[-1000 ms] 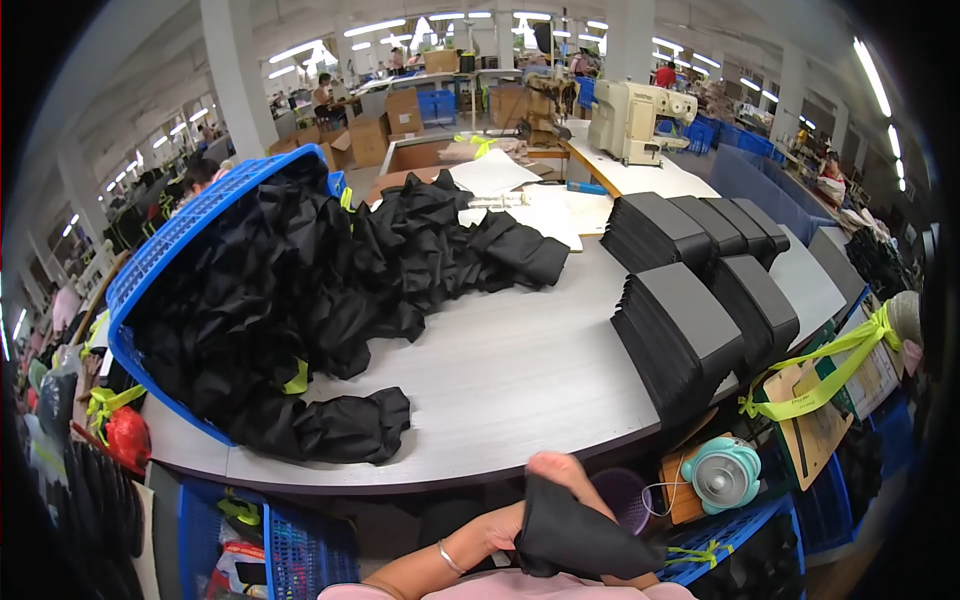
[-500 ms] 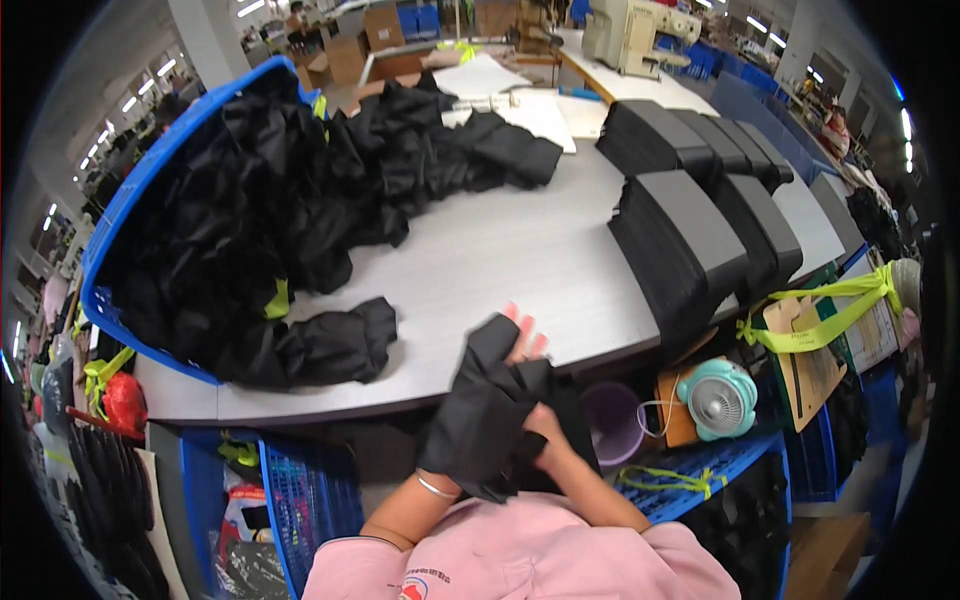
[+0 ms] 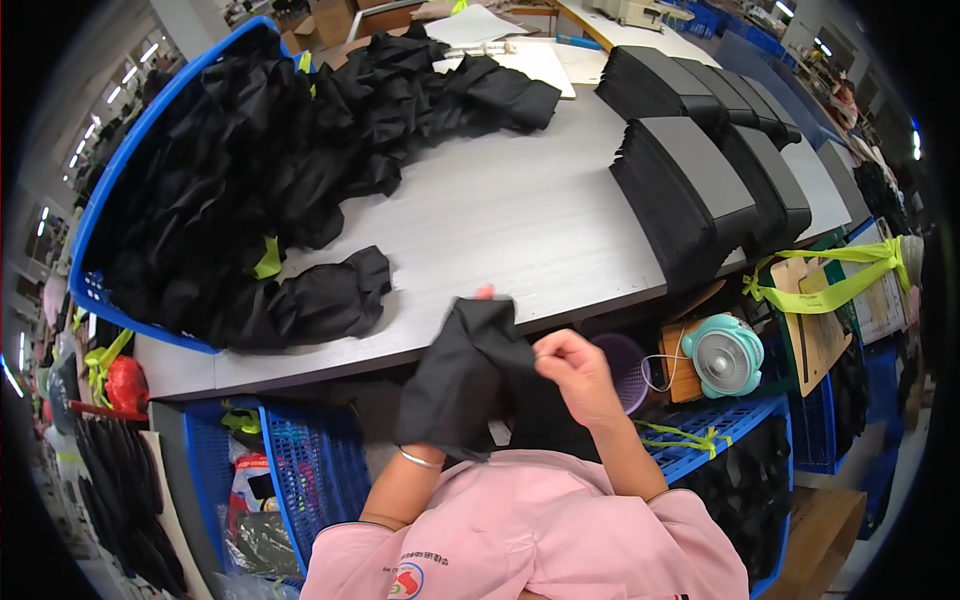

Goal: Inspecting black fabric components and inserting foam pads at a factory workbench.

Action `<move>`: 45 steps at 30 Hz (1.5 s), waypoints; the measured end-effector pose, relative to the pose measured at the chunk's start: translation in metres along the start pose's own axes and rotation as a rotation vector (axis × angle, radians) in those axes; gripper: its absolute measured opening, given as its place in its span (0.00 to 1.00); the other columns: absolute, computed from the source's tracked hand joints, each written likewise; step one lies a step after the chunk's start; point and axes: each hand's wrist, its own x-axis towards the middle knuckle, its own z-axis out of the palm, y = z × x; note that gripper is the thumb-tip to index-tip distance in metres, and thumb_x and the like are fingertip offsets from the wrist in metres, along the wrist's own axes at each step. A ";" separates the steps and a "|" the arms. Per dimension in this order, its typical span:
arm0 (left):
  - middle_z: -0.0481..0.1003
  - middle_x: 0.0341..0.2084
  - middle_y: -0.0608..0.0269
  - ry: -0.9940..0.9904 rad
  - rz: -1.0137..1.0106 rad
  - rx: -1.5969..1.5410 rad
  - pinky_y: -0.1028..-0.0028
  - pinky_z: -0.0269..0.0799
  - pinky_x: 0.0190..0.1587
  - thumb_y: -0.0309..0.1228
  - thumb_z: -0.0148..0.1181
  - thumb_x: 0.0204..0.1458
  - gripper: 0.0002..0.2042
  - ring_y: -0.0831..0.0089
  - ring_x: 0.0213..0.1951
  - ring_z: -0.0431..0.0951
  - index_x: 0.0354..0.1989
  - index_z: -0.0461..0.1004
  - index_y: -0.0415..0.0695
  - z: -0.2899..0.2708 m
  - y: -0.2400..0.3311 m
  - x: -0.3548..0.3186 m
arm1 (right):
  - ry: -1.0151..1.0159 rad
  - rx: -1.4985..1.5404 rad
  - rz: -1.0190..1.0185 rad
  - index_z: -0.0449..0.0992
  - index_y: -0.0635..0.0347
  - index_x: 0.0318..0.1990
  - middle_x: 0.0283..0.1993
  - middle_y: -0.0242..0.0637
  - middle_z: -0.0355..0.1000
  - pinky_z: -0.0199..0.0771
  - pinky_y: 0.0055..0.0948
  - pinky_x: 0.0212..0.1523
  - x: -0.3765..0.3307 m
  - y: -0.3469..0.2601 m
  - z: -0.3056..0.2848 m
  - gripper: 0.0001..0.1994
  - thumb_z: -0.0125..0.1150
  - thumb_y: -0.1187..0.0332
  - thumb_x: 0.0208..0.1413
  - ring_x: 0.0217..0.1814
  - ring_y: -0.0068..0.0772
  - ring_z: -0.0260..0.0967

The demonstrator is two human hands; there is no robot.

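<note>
A tube-like piece of black cloth covers my left hand and wrist, so just a fingertip pokes out at its far end. Whether the covered fingers are bent or straight is hidden. My right hand is closed in a pinch on the right edge of this cloth. Both hands are in front of the table's near edge, close to my body. To the left, a large heap of crumpled black cloth pieces spills from a blue basket onto the grey table.
Neat stacks of flat black pieces stand on the table's right side. Below the right edge are a teal fan, a purple bin and a blue crate. Another blue crate sits at lower left. White sheets lie at the back.
The left fingers, showing before, are now mostly covered by the cloth. My right hand has moved up and to the right, to the cloth's edge. The view has tilted downward.
</note>
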 end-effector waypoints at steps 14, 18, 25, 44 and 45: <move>0.69 0.55 0.61 0.199 -0.338 -0.920 0.73 0.65 0.56 0.29 0.49 0.64 0.21 0.75 0.45 0.69 0.66 0.61 0.39 0.013 0.007 0.009 | 0.049 -0.569 -0.150 0.76 0.67 0.43 0.44 0.31 0.72 0.71 0.23 0.44 0.010 0.002 0.024 0.11 0.65 0.70 0.57 0.41 0.23 0.71; 0.61 0.67 0.51 0.158 0.036 -1.287 0.69 0.56 0.68 0.31 0.48 0.65 0.26 0.64 0.67 0.63 0.70 0.55 0.37 0.025 -0.033 -0.003 | -0.131 0.116 0.075 0.80 0.69 0.39 0.44 0.31 0.73 0.65 0.23 0.48 0.002 -0.006 0.013 0.07 0.61 0.74 0.58 0.44 0.22 0.67; 0.57 0.69 0.51 0.013 -0.448 -1.190 0.68 0.55 0.69 0.35 0.44 0.67 0.25 0.62 0.68 0.61 0.70 0.56 0.39 0.028 -0.040 0.000 | -0.054 0.243 0.053 0.80 0.66 0.44 0.39 0.28 0.75 0.67 0.20 0.47 0.013 -0.032 0.016 0.10 0.57 0.68 0.64 0.41 0.16 0.69; 0.62 0.65 0.54 0.045 0.298 -0.050 0.69 0.53 0.70 0.31 0.47 0.65 0.23 0.62 0.67 0.61 0.68 0.58 0.42 0.042 -0.007 -0.013 | 0.305 -1.405 -0.977 0.69 0.63 0.58 0.58 0.46 0.68 0.71 0.40 0.55 0.024 0.004 0.009 0.31 0.64 0.81 0.40 0.55 0.46 0.69; 0.62 0.65 0.54 0.048 0.300 -0.048 0.69 0.53 0.70 0.31 0.47 0.65 0.23 0.62 0.67 0.61 0.68 0.58 0.42 0.043 -0.008 -0.020 | 0.305 -1.403 -0.982 0.69 0.63 0.58 0.58 0.46 0.68 0.71 0.40 0.55 0.026 0.006 0.007 0.31 0.64 0.81 0.40 0.55 0.46 0.69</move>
